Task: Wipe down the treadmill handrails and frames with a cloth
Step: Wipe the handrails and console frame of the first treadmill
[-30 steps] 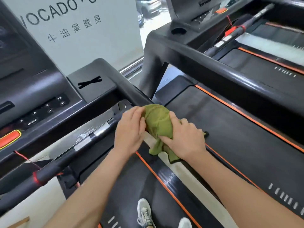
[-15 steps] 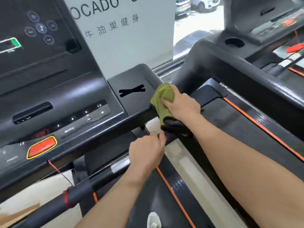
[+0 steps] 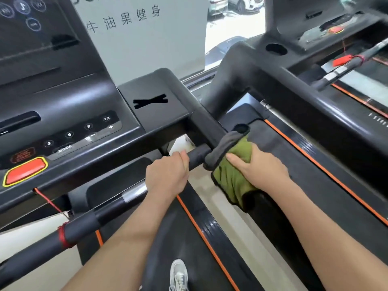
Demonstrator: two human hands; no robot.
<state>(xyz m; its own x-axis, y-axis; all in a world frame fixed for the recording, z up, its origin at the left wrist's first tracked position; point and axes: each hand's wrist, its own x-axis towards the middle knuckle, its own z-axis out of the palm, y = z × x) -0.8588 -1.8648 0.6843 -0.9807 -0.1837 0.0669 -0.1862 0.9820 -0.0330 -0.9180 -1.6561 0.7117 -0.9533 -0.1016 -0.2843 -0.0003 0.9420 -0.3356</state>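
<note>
One cloth [image 3: 231, 179] is in use: green on the face shown, with a grey side turned up at its top edge; it lies draped over the side handrail [image 3: 205, 127] of the near treadmill, just below the corner of the console [image 3: 63, 101], its lower end hanging loose toward the deck. The right hand [image 3: 264, 171] lies on top of it, thumb on the near side and fingers wrapped over the far side, clasping the fabric round the rail. The left hand [image 3: 168, 175] is curled round the front crossbar [image 3: 109, 211], just beside the cloth but not touching it, apparently for support. Handling judgement: the cloth looks soft, light and limp; it should mould to the rail under palm pressure and slide readily on the smooth black surface; the loose tail could slip off or bunch, so the hold is best taken across the middle with the fabric wrapped round the rail, as here. The rails and frame look rigid and fixed and need no care beyond firm contact. Count: one cloth; two hands, both occupied; one side handrail under wipe; one crossbar; two treadmills in view, the neighbouring treadmill [image 3: 315, 101] to the right untouched; one shoe [image 3: 178, 274] plainly visible on the belt.
</note>
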